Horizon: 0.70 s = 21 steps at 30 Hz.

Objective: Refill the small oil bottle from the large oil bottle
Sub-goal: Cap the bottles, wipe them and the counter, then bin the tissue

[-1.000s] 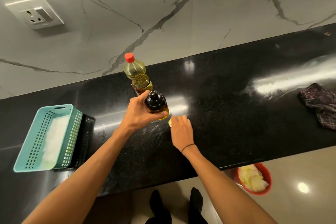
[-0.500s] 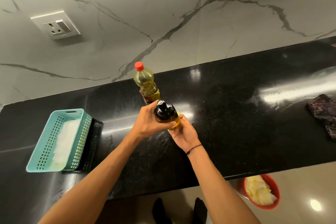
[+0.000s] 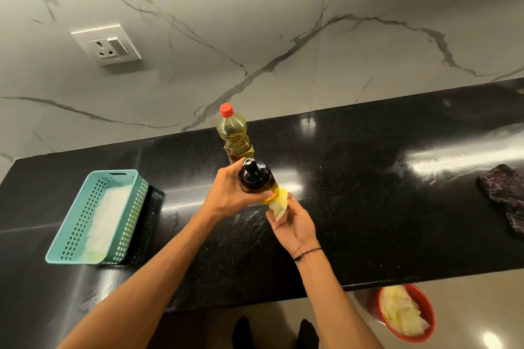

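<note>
My left hand (image 3: 231,195) grips the small oil bottle (image 3: 256,180), which has a black cap and yellow oil, and holds it tilted above the black counter (image 3: 368,207). Under the bottle's lower end my right hand (image 3: 293,224), palm up, holds a yellowish folded tissue (image 3: 279,205) that touches the bottle. The large oil bottle (image 3: 234,133), clear with a red cap on and pale oil inside, stands upright on the counter just behind the small one, near the wall.
A teal perforated basket (image 3: 73,238) with white tissue inside sits at the counter's left, on a black tray. A dark patterned cloth (image 3: 504,193) lies at the right edge. A red bin (image 3: 425,329) of used tissues stands on the floor below right.
My right hand left the counter with the tissue and came up under the small bottle, turning palm up. My left hand kept hold of the bottle.
</note>
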Tool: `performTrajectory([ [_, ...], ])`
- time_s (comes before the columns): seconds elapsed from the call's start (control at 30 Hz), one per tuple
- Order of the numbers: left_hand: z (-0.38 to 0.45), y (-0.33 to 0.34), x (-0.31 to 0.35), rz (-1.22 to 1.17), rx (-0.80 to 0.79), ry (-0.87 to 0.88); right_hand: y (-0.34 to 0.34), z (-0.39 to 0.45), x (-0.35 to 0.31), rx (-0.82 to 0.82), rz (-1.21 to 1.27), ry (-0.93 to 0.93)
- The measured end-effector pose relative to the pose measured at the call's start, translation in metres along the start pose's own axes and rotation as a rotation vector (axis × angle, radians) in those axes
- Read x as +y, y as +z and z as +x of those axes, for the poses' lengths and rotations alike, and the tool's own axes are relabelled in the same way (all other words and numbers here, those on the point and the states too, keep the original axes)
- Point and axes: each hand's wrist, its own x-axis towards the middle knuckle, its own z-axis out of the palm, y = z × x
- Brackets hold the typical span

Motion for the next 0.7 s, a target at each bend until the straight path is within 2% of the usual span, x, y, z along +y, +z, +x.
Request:
performTrajectory([
  [0.1, -0.005, 0.003, 0.002, 0.027, -0.030, 0.025, 0.012, 0.012, -0.006, -0.024, -0.011, -0.039],
  [0.3, -0.006, 0.014, -0.006, 0.002, -0.008, 0.001, 0.004, 0.012, 0.001, -0.014, -0.040, 0.136],
  [0.43, 0.004, 0.027, -0.011, -0.010, 0.005, -0.017, -0.017, -0.003, 0.007, 0.009, 0.000, 0.167],
  [0.53, 0.018, 0.038, -0.015, 0.034, 0.016, -0.003, -0.031, -0.018, 0.007, 0.033, -0.096, 0.189],
  [0.7, 0.048, 0.062, -0.034, 0.123, 0.024, -0.040, -0.050, -0.028, -0.014, 0.102, -0.089, 0.077],
])
